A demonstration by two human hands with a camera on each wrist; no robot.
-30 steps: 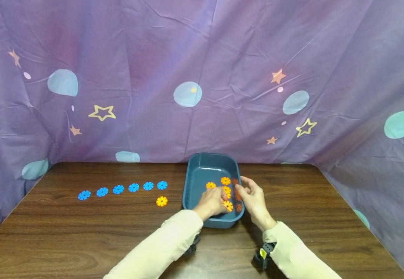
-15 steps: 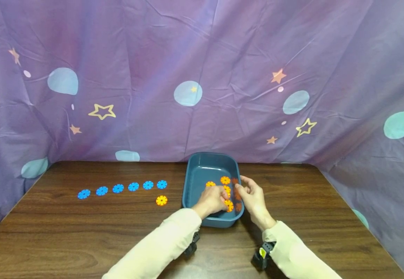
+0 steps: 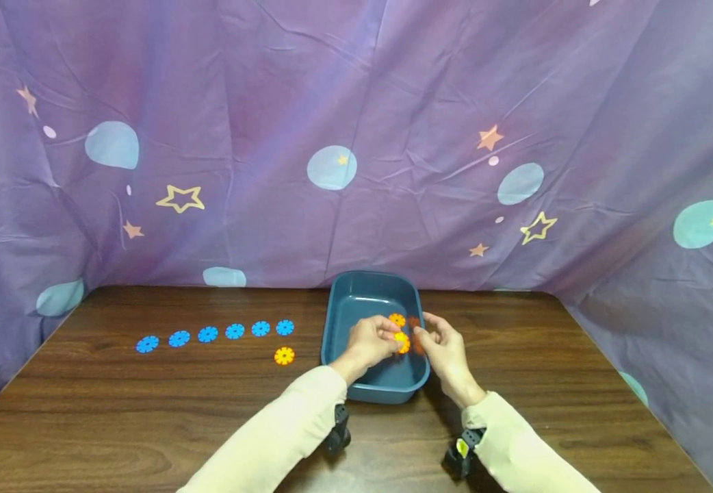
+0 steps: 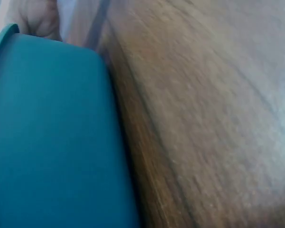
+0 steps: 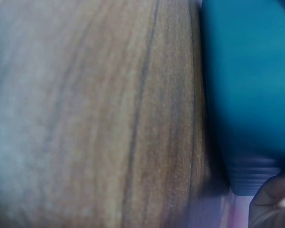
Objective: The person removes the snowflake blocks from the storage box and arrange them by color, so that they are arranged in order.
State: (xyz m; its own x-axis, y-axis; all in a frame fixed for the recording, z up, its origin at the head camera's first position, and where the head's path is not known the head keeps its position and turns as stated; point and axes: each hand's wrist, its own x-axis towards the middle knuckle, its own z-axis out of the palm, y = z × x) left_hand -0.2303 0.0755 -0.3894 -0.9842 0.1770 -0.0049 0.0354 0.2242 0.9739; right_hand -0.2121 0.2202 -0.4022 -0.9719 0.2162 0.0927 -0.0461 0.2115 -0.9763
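Note:
In the head view a blue-grey plastic tub [image 3: 373, 394] stands on the table. My left hand [image 3: 370, 344] is inside it, pinching an orange notched building disc [image 3: 402, 341] between thumb and fingers. Another orange disc [image 3: 397, 320] lies farther back in the tub, partly behind my fingers. My right hand [image 3: 451, 352] grips the tub's right rim, thumb on the inner side. Both wrist views show mostly the tub's outer wall [image 4: 57, 133]; in the right wrist view part of the right hand [image 5: 274, 203] shows at its rim.
Left of the tub, several blue notched discs [image 3: 235, 331] lie in a slanting row on the brown wooden table [image 3: 147, 411]. One orange disc on the table [image 3: 284, 355] lies in front of the row's right end. A purple patterned curtain [image 3: 258, 137] hangs behind.
My left hand has lifted away from the tub's near end and moved back, carrying the orange disc that lay there. My right hand stays on the rim.

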